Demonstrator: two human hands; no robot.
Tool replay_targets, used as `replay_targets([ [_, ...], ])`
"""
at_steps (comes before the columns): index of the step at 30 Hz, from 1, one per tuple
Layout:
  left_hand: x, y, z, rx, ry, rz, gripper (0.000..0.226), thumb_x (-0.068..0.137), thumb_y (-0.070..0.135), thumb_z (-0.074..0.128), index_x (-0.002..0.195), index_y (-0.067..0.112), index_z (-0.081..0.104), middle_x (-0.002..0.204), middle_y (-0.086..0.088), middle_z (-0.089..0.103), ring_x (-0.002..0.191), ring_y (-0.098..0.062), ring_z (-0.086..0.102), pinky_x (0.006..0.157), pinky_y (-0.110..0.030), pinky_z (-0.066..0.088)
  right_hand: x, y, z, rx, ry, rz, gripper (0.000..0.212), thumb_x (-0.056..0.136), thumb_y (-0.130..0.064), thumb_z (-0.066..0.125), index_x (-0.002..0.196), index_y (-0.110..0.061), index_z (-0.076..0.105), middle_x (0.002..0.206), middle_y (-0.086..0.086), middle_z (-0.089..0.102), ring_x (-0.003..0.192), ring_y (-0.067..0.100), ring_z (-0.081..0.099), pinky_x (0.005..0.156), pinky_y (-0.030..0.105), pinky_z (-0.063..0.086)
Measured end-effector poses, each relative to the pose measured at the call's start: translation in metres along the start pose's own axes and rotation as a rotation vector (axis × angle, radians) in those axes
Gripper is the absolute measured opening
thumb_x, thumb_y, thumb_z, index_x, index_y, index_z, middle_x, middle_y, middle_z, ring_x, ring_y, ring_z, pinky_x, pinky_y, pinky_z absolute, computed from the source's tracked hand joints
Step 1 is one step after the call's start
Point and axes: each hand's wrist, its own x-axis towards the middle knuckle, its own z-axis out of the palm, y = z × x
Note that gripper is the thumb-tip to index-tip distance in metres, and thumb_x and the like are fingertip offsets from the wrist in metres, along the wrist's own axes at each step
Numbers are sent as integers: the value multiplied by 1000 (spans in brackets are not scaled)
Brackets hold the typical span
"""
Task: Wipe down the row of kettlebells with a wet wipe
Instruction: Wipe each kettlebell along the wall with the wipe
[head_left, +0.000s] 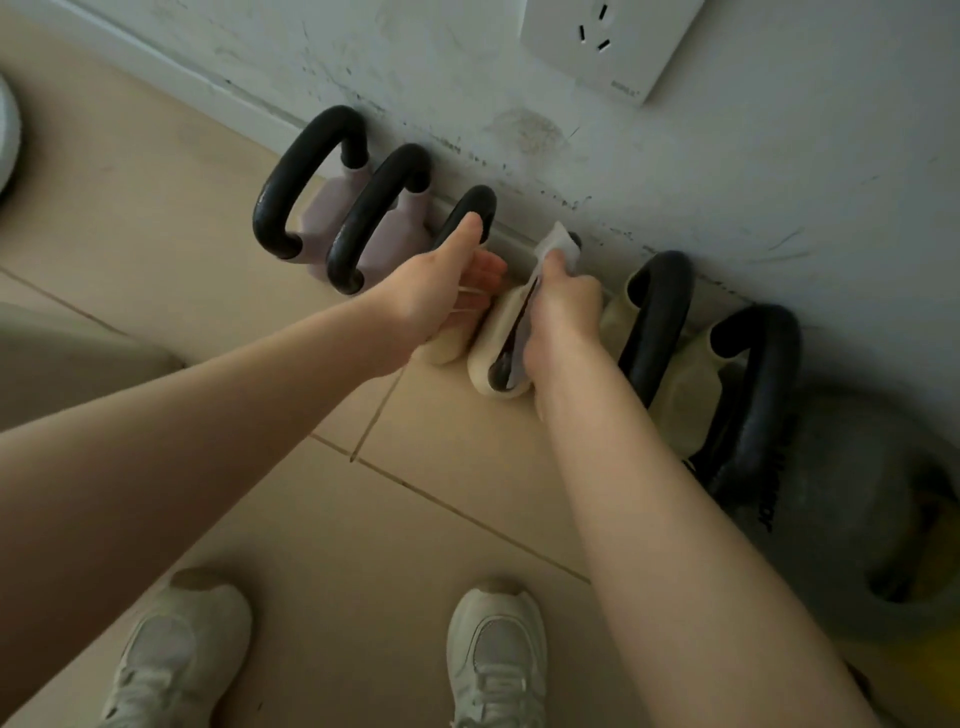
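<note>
A: Where are the kettlebells?

B: In a row on the tiled floor (218, 171), along the foot of a scuffed white wall (727, 171); six small ones, each with a thick black handle looped over a pale body; the two at the left end (306, 182) have mauve bodies; the next two are cream; the two to the right (657, 322) look yellow-green; past them, at the right edge, sits a far bigger grey kettlebell (841, 519), partly behind the right arm.

A: And the hands?

B: The left hand (441, 291) grips the handle of the third bell (467, 218); thumb laid along the top of the black bar, fingers curled under it; that bell's cream body shows just below the palm.

A: The right?

B: The right hand (563, 322) is closed round the handle of the fourth bell (493, 338), with the wipe (558, 244) pressed between the palm and the bar; the wipe is white and crumpled; one end sticks up past the thumb near the wall; a strip of it runs down the handle beside the fingers; only the near end of that black handle shows, where it meets the cream body.

A: Anything else in view?

B: A white socket (608, 41) on the wall above; two pale trainers (493, 660) on the tiles at the bottom; a white curved thing at the far left edge, too cropped to name.
</note>
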Motion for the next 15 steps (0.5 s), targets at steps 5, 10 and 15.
replay_targets([
  [5,0,15,8,59,12,-19,48,96,50,31,115,16,57,117,-3,63,109,-17,60,102,-35,45,-17,43,-3,-46,-63,-113,34,92,-24,50,122,-7,50,112,8,63,104,22,62,96,39,50],
  [10,7,20,18,102,-3,-55,53,94,55,32,113,14,60,114,-4,63,109,-19,59,103,-37,44,-11,28,-20,142,-196,-6,21,93,-18,54,109,-4,57,88,3,64,76,11,61,54,7,50],
  [15,7,16,13,88,-53,-47,47,96,50,29,106,15,59,111,-3,64,109,-19,59,102,-35,44,-6,47,6,41,54,-210,7,88,-14,55,95,-14,55,97,5,65,91,18,62,81,29,50],
])
